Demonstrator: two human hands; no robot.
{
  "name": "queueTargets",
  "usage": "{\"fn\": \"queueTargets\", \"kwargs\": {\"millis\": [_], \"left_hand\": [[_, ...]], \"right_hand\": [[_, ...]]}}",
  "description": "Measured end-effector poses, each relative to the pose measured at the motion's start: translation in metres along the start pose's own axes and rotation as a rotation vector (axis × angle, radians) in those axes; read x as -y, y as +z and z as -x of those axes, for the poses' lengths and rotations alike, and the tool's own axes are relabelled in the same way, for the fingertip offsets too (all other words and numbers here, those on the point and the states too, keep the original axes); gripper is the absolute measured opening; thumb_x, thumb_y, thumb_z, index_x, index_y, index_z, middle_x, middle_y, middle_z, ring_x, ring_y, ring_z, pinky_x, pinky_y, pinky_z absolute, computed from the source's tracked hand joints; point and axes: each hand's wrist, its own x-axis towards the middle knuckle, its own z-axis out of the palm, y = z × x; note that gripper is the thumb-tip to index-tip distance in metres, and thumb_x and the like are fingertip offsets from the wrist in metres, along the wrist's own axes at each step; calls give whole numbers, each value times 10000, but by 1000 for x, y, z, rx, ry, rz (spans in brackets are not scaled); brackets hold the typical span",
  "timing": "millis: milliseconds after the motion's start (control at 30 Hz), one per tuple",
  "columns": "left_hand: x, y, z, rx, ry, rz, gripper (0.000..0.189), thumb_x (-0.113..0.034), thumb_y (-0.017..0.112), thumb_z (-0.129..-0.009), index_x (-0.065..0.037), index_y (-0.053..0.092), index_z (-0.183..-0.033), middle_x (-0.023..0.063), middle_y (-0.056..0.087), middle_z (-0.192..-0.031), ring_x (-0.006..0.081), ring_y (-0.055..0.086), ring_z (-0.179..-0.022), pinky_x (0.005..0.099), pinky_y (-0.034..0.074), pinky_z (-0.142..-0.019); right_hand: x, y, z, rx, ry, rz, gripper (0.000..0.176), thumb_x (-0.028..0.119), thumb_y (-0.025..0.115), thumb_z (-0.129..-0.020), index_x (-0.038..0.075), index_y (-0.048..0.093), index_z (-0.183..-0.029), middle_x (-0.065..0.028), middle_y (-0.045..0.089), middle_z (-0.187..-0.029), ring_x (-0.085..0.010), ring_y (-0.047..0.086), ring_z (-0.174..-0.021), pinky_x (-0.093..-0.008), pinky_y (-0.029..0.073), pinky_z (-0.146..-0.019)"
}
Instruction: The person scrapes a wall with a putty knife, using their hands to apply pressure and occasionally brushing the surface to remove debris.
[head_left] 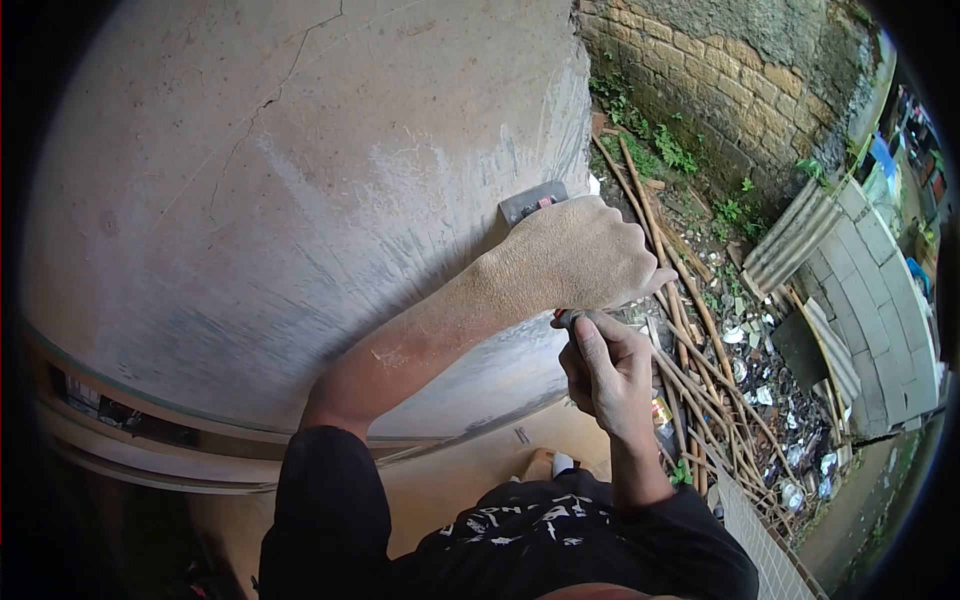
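Fingers (640,248) bent beside a flat grey tool at the wall's edge

With our dusty left hand (575,255), we cover most of a flat, grey, straight-edged plate tool (518,206) near the rough edge of the cracked, pinkish-grey plastered wall (300,180). Its showing edge slants gently up to the right; our hand hides too much to tell the long axis. What shows is dull and smudged, with a small pinkish-red patch by our wrist. Our left knuckles are bent and one digit sticks out to the right; we cannot tell whether the rest clamp a handle.

Our right hand (605,370), just below, pinches a small dark object with an orange-red tip (563,319) between thumb and fingers, tip toward the upper left. Thin brown poles (700,385) lie beyond, among litter.
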Motion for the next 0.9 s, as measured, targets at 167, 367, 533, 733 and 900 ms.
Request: {"fn": "queueTargets", "kwargs": {"millis": [167, 367, 533, 733, 900], "left_hand": [[-5, -1, 7, 31, -13, 0, 158, -214, 597, -837, -71, 607, -904, 66, 610, -589, 197, 663, -555, 366, 538, -483], [-5, 16, 7, -41, 7, -40, 159, -196, 606, -827, -79, 626, -933, 61, 630, -614, 195, 671, -572, 361, 550, -514], [4, -14, -1, 186, -6, -3, 130, -180, 603, -836, -89, 643, -920, 48, 631, -601, 182, 672, -574, 347, 545, -514], [0, 14, 6, -95, -6, -114, 129, -225, 615, -801, -104, 644, -830, 63, 596, -519, 177, 640, -485, 353, 519, -477], [8, -10, 5, -227, 4, -42, 151, -215, 626, -765, -80, 645, -700, 72, 593, -501, 169, 629, -473, 355, 505, -449]], "right_hand": [[-6, 7, 6, -40, -15, 81, 296, 212, 473, -1000, -54, 604, -1011, 24, 435, -521, -28, 336, -369, -195, 208, -353], [-11, 6, 4, -45, 43, 38, 303, 213, 505, -985, -30, 594, -826, 36, 464, -534, -26, 382, -424, -201, 261, -398], [-2, 11, -4, -51, -20, 67, 283, 201, 504, -984, -49, 629, -937, 35, 464, -538, -27, 382, -422, -199, 263, -396], [-6, 14, 0, -65, 6, 35, 296, 206, 492, -990, -58, 626, -969, 21, 458, -534, -29, 360, -402, -199, 242, -370], [8, 20, -7, -30, -43, -38, 278, 197, 492, -991, -32, 599, -875, 38, 452, -527, -21, 368, -412, -195, 243, -392]]}}
